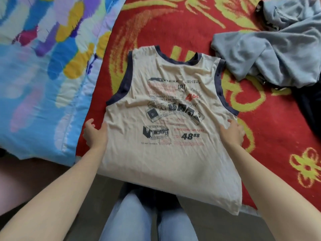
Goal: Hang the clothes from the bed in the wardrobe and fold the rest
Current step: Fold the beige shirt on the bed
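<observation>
Cream cloth lies between both hands. The left hand (94, 134) is at the vest's (166, 105) left edge, fingers spread and loose, thumb touching the fabric. The right hand (232, 133) rests on the right edge with fingers bent over it; I cannot tell if it grips. The vest lies flat, print up, on a red blanket (173, 23), with its hem hanging off the bed. A grey garment (278, 49) is crumpled to the far right and a blue quilt (43, 66) lies to the left.
</observation>
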Demonstrator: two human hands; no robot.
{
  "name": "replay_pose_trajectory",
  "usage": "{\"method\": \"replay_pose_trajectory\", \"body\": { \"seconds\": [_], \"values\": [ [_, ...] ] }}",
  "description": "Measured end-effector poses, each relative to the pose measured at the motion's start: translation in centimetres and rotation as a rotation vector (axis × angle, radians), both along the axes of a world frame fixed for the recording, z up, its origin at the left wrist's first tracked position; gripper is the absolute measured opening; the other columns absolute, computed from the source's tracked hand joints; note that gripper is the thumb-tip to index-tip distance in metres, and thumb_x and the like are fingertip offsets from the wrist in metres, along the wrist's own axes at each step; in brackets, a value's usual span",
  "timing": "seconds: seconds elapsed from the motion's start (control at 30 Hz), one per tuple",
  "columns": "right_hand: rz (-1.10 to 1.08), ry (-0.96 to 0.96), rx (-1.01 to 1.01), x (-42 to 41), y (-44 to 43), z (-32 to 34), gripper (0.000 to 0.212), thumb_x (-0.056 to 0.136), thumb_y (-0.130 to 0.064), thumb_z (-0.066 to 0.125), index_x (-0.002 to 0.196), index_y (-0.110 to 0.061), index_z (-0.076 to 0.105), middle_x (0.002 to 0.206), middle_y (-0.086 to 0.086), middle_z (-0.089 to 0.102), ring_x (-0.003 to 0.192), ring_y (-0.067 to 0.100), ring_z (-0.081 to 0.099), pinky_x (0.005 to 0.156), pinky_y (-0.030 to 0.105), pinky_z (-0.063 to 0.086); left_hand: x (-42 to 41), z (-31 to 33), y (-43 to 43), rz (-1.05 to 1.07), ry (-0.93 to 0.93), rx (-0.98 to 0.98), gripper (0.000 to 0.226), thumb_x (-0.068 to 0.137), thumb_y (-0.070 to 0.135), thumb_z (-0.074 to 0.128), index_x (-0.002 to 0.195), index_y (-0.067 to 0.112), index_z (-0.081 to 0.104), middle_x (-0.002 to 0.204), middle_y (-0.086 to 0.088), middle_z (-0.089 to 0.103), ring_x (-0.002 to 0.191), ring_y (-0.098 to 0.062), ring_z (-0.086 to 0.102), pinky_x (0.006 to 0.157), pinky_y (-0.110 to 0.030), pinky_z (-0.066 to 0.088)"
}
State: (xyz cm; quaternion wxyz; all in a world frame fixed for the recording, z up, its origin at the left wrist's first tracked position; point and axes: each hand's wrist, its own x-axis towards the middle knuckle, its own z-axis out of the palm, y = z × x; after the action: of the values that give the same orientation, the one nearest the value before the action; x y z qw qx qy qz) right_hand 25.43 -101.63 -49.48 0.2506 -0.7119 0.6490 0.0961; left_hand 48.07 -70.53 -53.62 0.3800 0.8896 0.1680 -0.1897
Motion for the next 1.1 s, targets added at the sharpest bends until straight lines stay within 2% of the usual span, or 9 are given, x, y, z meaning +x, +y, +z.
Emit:
{"method": "replay_pose_trajectory", "body": {
  "seconds": [0.23, 0.53, 0.7, 0.83, 0.9, 0.97, 1.03, 1.07, 1.1],
  "values": [
    [0.230, -0.044, -0.113, 9.1, -4.7, 0.7, 0.047, 0.093, -0.027, 0.048, 0.137, -0.011, 0.041, 0.142, 0.016, 0.036, 0.130, 0.033, 0.030, 0.104, 0.045, 0.028, 11.5, 1.4, -7.1, -0.256, -0.135, 0.036, 0.049, 0.090, 0.024, 0.060, 0.132, 0.005, 0.044, 0.131, -0.019, 0.048, 0.124, -0.033, 0.042, 0.101, -0.044, 0.037],
    [0.424, 0.025, -0.159, 14.7, -10.6, -1.5, 0.048, 0.090, -0.017, 0.051, 0.136, -0.009, 0.043, 0.139, 0.012, 0.044, 0.125, 0.033, 0.039, 0.099, 0.042, 0.036, 18.5, -1.0, -15.1, -0.503, -0.093, 0.066, 0.046, 0.091, 0.020, 0.058, 0.134, 0.009, 0.045, 0.137, -0.013, 0.047, 0.123, -0.029, 0.046, 0.098, -0.042, 0.041],
    [0.496, 0.010, -0.203, 17.0, -15.0, -2.5, 0.036, 0.088, -0.014, 0.048, 0.124, -0.011, 0.051, 0.129, 0.011, 0.053, 0.120, 0.032, 0.044, 0.087, 0.044, 0.040, 21.3, -1.9, -20.2, -0.675, -0.006, 0.079, 0.064, 0.090, 0.028, 0.061, 0.145, 0.016, 0.030, 0.150, -0.008, 0.033, 0.132, -0.031, 0.037, 0.098, -0.051, 0.043],
    [0.720, 0.103, -0.210, 18.5, -18.0, -3.3, 0.049, 0.091, -0.015, 0.045, 0.139, -0.014, 0.037, 0.145, 0.004, 0.040, 0.131, 0.024, 0.035, 0.094, 0.040, 0.036, 22.3, -2.5, -23.8, -0.833, 0.028, 0.106, 0.083, 0.085, 0.027, 0.067, 0.150, 0.018, 0.015, 0.155, -0.007, 0.023, 0.140, -0.028, 0.024, 0.111, -0.048, 0.027],
    [0.801, 0.137, -0.164, 19.6, -18.9, -3.9, 0.057, 0.092, -0.018, 0.047, 0.146, -0.015, 0.026, 0.152, 0.003, 0.030, 0.137, 0.021, 0.029, 0.101, 0.037, 0.033, 22.5, -2.7, -25.1, -0.866, 0.046, 0.181, 0.081, 0.085, 0.027, 0.067, 0.149, 0.020, 0.018, 0.150, -0.009, 0.032, 0.137, -0.032, 0.029, 0.109, -0.051, 0.027],
    [0.923, 0.246, -0.124, 20.7, -19.9, -4.6, 0.067, 0.093, -0.022, 0.048, 0.150, -0.014, 0.013, 0.156, 0.004, 0.017, 0.142, 0.019, 0.021, 0.106, 0.035, 0.030, 22.9, -3.0, -26.5, -0.817, 0.042, 0.205, 0.063, 0.085, 0.022, 0.064, 0.141, 0.017, 0.037, 0.128, -0.013, 0.053, 0.123, -0.035, 0.044, 0.104, -0.051, 0.035],
    [1.031, 0.366, -0.118, 21.3, -20.4, -5.3, 0.076, 0.092, -0.027, 0.050, 0.150, -0.012, 0.002, 0.157, 0.007, 0.012, 0.141, 0.022, 0.020, 0.105, 0.036, 0.030, 23.4, -3.1, -27.0, -0.702, 0.025, 0.109, 0.028, 0.084, 0.014, 0.063, 0.112, 0.013, 0.063, 0.103, -0.010, 0.064, 0.103, -0.031, 0.057, 0.093, -0.045, 0.045],
    [1.043, 0.404, -0.132, 21.7, -20.7, -5.8, 0.078, 0.091, -0.027, 0.051, 0.150, -0.010, 0.002, 0.154, 0.009, 0.017, 0.138, 0.024, 0.025, 0.103, 0.036, 0.032, 23.7, -3.1, -27.0, -0.676, 0.019, 0.059, 0.013, 0.083, 0.010, 0.062, 0.094, 0.014, 0.068, 0.093, -0.006, 0.067, 0.095, -0.027, 0.060, 0.084, -0.037, 0.049],
    [1.028, 0.421, -0.168, 21.9, -21.0, -6.1, 0.074, 0.091, -0.026, 0.052, 0.149, -0.009, 0.009, 0.148, 0.011, 0.028, 0.133, 0.025, 0.033, 0.098, 0.036, 0.034, 24.1, -3.0, -27.0, -0.682, -0.011, 0.014, 0.010, 0.083, 0.006, 0.062, 0.083, 0.014, 0.069, 0.084, -0.001, 0.066, 0.087, -0.022, 0.060, 0.073, -0.029, 0.048]
  ]
}}
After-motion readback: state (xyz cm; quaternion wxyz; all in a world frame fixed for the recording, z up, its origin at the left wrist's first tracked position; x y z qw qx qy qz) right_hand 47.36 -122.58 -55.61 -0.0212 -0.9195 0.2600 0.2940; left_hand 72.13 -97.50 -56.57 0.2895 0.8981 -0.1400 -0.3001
